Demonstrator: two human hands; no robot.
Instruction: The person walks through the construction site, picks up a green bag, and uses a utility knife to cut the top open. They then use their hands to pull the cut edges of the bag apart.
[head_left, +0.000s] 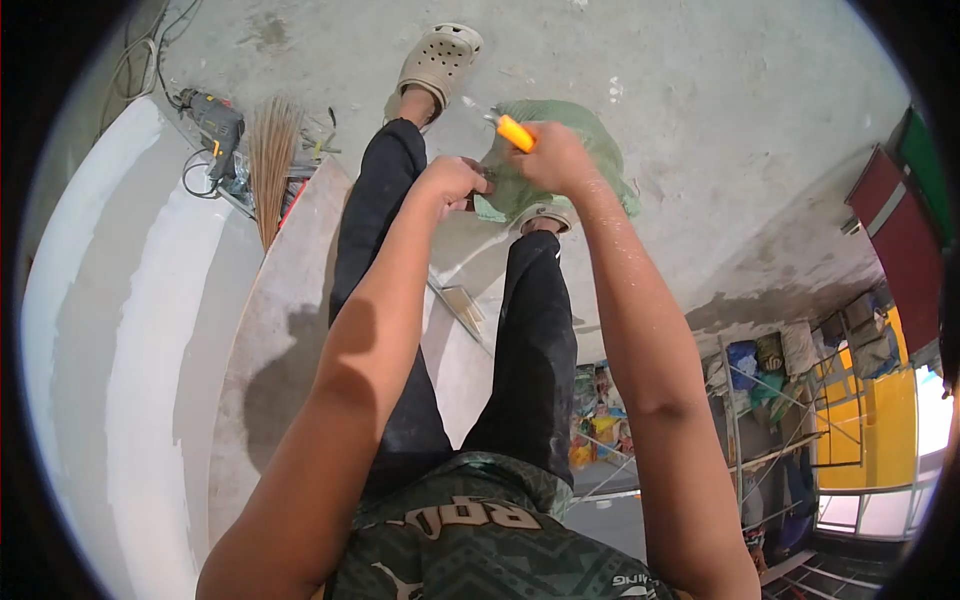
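Observation:
A light green sack or cloth (pixel 590 135) lies bunched on the floor beside my right foot, partly covering the shoe there. My right hand (pixel 556 160) is wrapped around an orange utility knife (pixel 515 134), held over the sack with its grey metal tip pointing up and left. My left hand (pixel 452 184) has its fingers bent and pressed together at the sack's left edge, gripping it. The fingertips are partly hidden, and a small dark reddish patch shows just under them.
A beige clog (pixel 440 62) is on my left foot. To the left are a power drill (pixel 214 125) with its cord, a stick broom (pixel 272 150) and a white-striped panel (pixel 130 330). A flat metal-edged tool (pixel 462 308) lies between my legs. Metal scaffolding (pixel 735 410) stands at right.

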